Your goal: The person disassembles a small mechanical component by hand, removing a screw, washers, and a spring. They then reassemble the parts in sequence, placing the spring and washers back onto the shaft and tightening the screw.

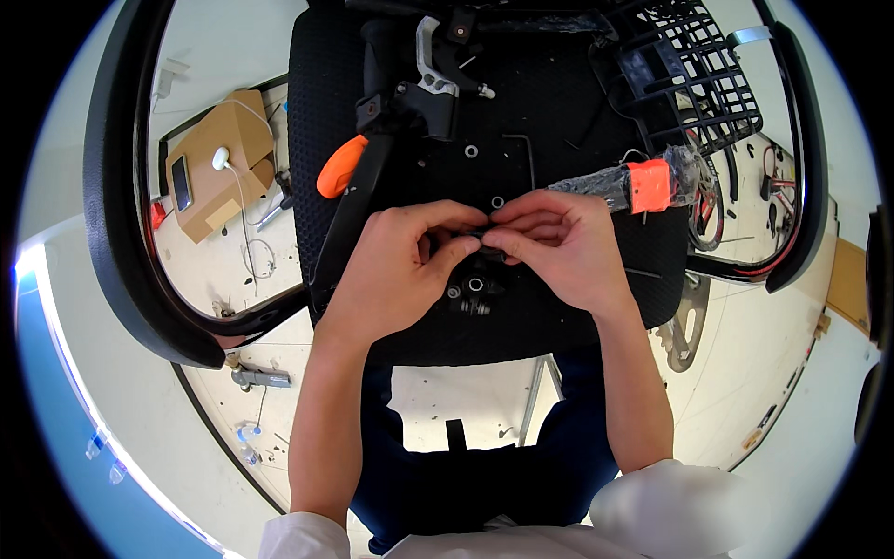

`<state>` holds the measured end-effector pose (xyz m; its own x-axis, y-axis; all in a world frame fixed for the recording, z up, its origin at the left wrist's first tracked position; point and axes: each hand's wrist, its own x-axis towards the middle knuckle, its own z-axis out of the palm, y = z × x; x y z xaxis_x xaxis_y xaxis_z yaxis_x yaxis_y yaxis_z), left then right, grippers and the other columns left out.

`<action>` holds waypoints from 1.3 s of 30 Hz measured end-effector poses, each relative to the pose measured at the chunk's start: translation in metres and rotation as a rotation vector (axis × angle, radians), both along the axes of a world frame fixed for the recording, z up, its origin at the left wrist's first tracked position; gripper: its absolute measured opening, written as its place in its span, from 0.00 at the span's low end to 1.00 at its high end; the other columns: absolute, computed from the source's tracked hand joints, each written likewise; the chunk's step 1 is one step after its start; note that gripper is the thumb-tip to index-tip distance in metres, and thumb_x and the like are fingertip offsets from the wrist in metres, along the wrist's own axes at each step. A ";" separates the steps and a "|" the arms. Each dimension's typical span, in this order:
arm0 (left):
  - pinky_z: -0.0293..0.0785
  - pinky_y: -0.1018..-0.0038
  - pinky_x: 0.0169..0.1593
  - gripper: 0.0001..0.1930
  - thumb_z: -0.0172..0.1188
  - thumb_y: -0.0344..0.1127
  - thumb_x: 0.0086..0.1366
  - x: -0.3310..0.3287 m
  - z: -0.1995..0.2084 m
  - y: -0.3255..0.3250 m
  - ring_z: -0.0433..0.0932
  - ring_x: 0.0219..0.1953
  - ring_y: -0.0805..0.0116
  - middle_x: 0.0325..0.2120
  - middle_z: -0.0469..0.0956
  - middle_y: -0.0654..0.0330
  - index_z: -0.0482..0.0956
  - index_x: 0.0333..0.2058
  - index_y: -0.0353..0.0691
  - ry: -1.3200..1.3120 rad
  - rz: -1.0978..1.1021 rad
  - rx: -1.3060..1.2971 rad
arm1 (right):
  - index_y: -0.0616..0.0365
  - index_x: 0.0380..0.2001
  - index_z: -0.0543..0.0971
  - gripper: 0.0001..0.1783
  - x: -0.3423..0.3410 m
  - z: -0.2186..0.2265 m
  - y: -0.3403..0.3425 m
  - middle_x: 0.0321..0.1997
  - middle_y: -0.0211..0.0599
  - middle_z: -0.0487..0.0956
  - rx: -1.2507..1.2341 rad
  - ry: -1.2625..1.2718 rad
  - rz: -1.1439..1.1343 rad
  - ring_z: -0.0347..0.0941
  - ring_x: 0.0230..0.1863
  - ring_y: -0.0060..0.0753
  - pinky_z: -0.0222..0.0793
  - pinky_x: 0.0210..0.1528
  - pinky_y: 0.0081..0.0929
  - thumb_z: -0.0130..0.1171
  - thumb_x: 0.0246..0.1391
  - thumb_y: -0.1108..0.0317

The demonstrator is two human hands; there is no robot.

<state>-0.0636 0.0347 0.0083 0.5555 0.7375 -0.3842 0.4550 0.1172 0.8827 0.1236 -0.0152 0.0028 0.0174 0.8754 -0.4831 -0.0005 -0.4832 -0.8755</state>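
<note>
Both my hands meet over the near part of a black cushioned chair seat (521, 345). My left hand (396, 265) pinches a small dark part (479, 236) between thumb and fingers. From the other side my right hand (570, 247) pinches the same part, and the fingertips hide most of it. Just below the fingers lies a cluster of small black and metal hardware (476, 285). A metal ring (497, 202) rests right beyond the fingertips, with a washer (471, 151) farther up. Near them is an L-shaped hex key (531, 158).
Farther back lie a silver brake lever (428, 61), a bright orange piece (342, 168) and a black plastic basket (694, 65). A plastic-wrapped bar with orange wrapping (649, 185) is at right. Armrests (116, 233) flank the seat. A cardboard box (223, 154) with a phone stands left.
</note>
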 end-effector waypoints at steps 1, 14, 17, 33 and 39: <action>0.67 0.82 0.31 0.11 0.61 0.24 0.59 0.000 -0.001 0.000 0.75 0.28 0.78 0.30 0.82 0.59 0.80 0.42 0.34 0.006 0.002 -0.002 | 0.66 0.33 0.81 0.08 -0.001 0.000 0.000 0.30 0.38 0.83 -0.010 -0.008 0.001 0.81 0.30 0.23 0.77 0.33 0.17 0.67 0.49 0.75; 0.69 0.79 0.29 0.15 0.61 0.18 0.52 0.005 0.007 -0.008 0.75 0.27 0.74 0.34 0.76 0.58 0.78 0.41 0.34 -0.043 0.030 0.084 | 0.65 0.35 0.82 0.08 0.012 -0.005 0.001 0.30 0.37 0.83 -0.004 0.000 0.087 0.81 0.32 0.23 0.77 0.35 0.17 0.64 0.52 0.74; 0.70 0.78 0.28 0.16 0.59 0.17 0.52 0.008 0.003 -0.011 0.75 0.26 0.73 0.37 0.74 0.57 0.77 0.41 0.33 -0.011 0.049 0.143 | 0.65 0.36 0.82 0.09 0.013 -0.006 0.003 0.30 0.37 0.83 -0.021 0.026 0.090 0.80 0.32 0.23 0.77 0.36 0.18 0.65 0.51 0.74; 0.71 0.80 0.26 0.11 0.66 0.24 0.51 0.001 0.009 -0.007 0.76 0.23 0.74 0.27 0.78 0.57 0.76 0.34 0.33 0.074 0.016 0.077 | 0.67 0.34 0.83 0.10 0.019 0.007 0.005 0.29 0.38 0.82 -0.087 -0.034 0.180 0.79 0.30 0.22 0.74 0.34 0.18 0.67 0.48 0.74; 0.75 0.82 0.30 0.15 0.66 0.24 0.53 0.003 0.008 -0.009 0.80 0.28 0.73 0.27 0.79 0.57 0.76 0.40 0.32 -0.046 0.058 -0.028 | 0.68 0.33 0.83 0.08 0.019 0.002 0.005 0.27 0.39 0.82 -0.117 -0.078 0.165 0.80 0.28 0.24 0.75 0.32 0.19 0.65 0.49 0.74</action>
<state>-0.0610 0.0255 0.0158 0.5298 0.7583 -0.3798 0.4055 0.1669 0.8987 0.1425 -0.0099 0.0051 -0.0799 0.8072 -0.5848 0.1526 -0.5698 -0.8075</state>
